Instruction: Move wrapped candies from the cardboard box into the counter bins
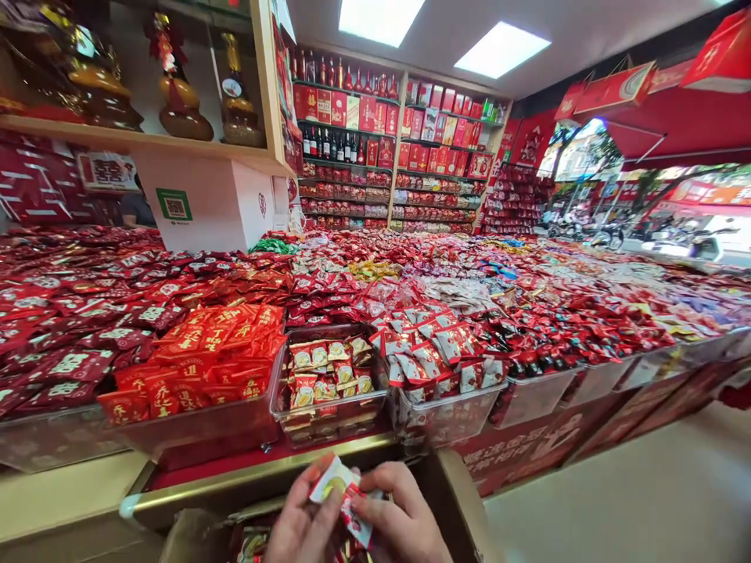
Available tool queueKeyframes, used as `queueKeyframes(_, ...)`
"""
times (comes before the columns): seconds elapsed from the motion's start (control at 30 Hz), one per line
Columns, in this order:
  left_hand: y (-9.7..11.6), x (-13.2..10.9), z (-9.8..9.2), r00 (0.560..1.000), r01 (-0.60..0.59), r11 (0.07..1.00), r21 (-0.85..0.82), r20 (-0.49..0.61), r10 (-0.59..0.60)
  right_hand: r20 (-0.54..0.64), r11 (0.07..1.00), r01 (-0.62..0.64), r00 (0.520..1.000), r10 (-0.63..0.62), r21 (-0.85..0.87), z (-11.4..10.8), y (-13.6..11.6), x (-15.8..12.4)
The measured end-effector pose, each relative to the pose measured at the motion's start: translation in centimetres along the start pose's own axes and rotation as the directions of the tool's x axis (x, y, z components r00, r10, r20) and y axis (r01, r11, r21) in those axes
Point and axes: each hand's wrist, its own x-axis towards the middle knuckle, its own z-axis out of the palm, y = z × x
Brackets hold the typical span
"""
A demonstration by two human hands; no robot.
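Between my two hands is a small white, yellow and red candy packet [335, 486], pinched by the fingers of both. My left hand [302, 516] grips its upper left part. On its right side, my right hand [402, 512] holds it with thumb and forefinger. Below them an open cardboard box [463, 500] shows more wrapped packets [253, 543] inside, partly hidden by my hands. Just beyond stands a clear plastic bin [332, 408], with similar gold, white and red packets [337, 350] in it.
Bins of red packets [220, 332] and white-and-red packets [437, 340] flank the clear bin, with heaps of wrapped sweets behind. A gold counter edge [235, 473] runs before me. Shelves [346, 117] line the back; a glass-shelved cabinet [176, 145] stands left. Floor [616, 493] lies right.
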Motion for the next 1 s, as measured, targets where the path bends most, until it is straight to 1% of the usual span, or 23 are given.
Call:
queueKeyframes(0.07,1.4,-0.7,1.0,0.998,-0.065,0.996,0.061,-0.002,0.066,-0.024,0.999,0.043,0.999,-0.043,0.012,-0.2,-1.2,0.0)
queueKeyframes(0.1,1.9,-1.0,1.4,0.996,-0.093,0.991,0.094,-0.006,0.094,-0.054,0.999,0.014,0.998,-0.011,0.043,-0.2,-1.6,0.0)
queueKeyframes(0.13,2.3,-1.2,1.6,0.993,-0.116,0.986,0.123,-0.008,0.118,-0.083,0.993,-0.058,0.994,0.067,0.103,-0.1,-2.0,0.0)
queueKeyframes(0.17,2.6,-1.3,1.7,0.991,-0.132,0.981,0.144,-0.010,0.135,-0.097,0.968,-0.165,0.978,0.186,0.190,0.0,-2.3,0.2)
queueKeyframes(0.23,2.6,-1.5,1.7,0.991,-0.130,0.979,0.157,-0.010,0.133,-0.043,0.840,-0.380,0.903,0.428,0.386,0.4,-2.5,0.5)
queueKeyframes(0.27,2.5,-1.5,1.6,0.993,-0.113,0.982,0.150,-0.010,0.116,0.003,0.765,-0.447,0.864,0.503,0.463,0.5,-2.5,0.8)
queueKeyframes(0.33,2.2,-1.3,1.2,0.997,-0.073,0.989,0.125,-0.007,0.074,0.062,0.653,-0.512,0.811,0.582,0.558,0.8,-2.3,1.2)
queueKeyframes(0.4,1.8,-0.9,0.7,0.999,-0.044,0.994,0.101,-0.004,0.044,0.095,0.589,-0.538,0.782,0.616,0.603,1.0,-1.9,1.3)
queueKeyframes(0.43,1.5,-0.7,0.4,0.999,-0.035,0.995,0.094,-0.004,0.036,0.105,0.576,-0.544,0.776,0.622,0.611,1.0,-1.7,1.3)
queueKeyframes(0.47,1.3,-0.5,0.1,0.999,-0.032,0.995,0.093,-0.005,0.033,0.095,0.593,-0.537,0.783,0.614,0.600,1.0,-1.5,1.1)
queueKeyframes(0.5,1.1,-0.3,-0.2,0.999,-0.040,0.995,0.093,-0.011,0.041,0.054,0.655,-0.508,0.811,0.582,0.559,1.1,-1.3,0.9)
queueKeyframes(0.53,0.9,-0.2,-0.5,0.998,-0.056,0.994,0.094,-0.020,0.058,-0.001,0.757,-0.447,0.861,0.509,0.477,1.1,-1.1,0.7)
queueKeyframes(0.6,0.6,0.0,-0.9,0.997,-0.071,0.995,0.072,-0.023,0.073,-0.108,0.956,-0.231,0.962,0.252,0.180,1.3,-0.8,0.2)
queueKeyframes(0.63,0.5,0.0,-1.0,0.998,-0.063,0.997,0.048,-0.017,0.064,-0.123,0.995,-0.100,0.987,0.099,-0.001,1.4,-0.8,0.0)
queueKeyframes(0.67,0.5,0.0,-1.0,0.999,-0.047,0.999,0.019,-0.007,0.047,-0.107,0.987,0.019,0.994,-0.037,-0.161,1.6,-0.8,-0.1)
queueKeyframes(0.7,0.7,-0.1,-0.9,1.000,-0.028,1.000,0.000,0.006,0.028,-0.069,0.953,0.116,0.988,-0.141,-0.278,1.7,-0.8,-0.2)
queueKeyframes(0.73,0.8,-0.2,-0.7,1.000,-0.018,1.000,-0.004,0.016,0.018,-0.017,0.918,0.194,0.977,-0.213,-0.346,1.7,-0.9,-0.3)
queueKeyframes(0.77,1.1,-0.3,-0.6,1.000,-0.024,1.000,0.006,0.020,0.024,0.041,0.895,0.254,0.965,-0.257,-0.367,1.7,-1.1,-0.3)
queueKeyframes(0.8,1.4,-0.4,-0.4,0.999,-0.036,0.999,0.025,0.020,0.036,0.092,0.890,0.294,0.956,-0.280,-0.349,1.6,-1.4,-0.3)
queueKeyframes(0.83,1.6,-0.5,-0.2,0.999,-0.042,0.998,0.044,0.020,0.041,0.109,0.902,0.296,0.955,-0.275,-0.316,1.4,-1.6,-0.2)
queueKeyframes(0.87,1.9,-0.6,0.0,0.999,-0.037,0.998,0.060,0.021,0.036,0.098,0.924,0.260,0.965,-0.242,-0.281,1.1,-1.8,-0.2)
queueKeyframes(0.93,2.3,-0.9,0.3,1.000,-0.020,0.998,0.067,0.008,0.020,0.028,0.972,0.113,0.994,-0.109,-0.204,0.7,-2.1,0.0)
queueKeyframes(1.0,2.4,-1.0,0.4,1.000,-0.005,0.998,0.056,-0.005,0.005,-0.014,0.994,-0.067,0.998,0.066,-0.090,0.6,-2.2,0.3)
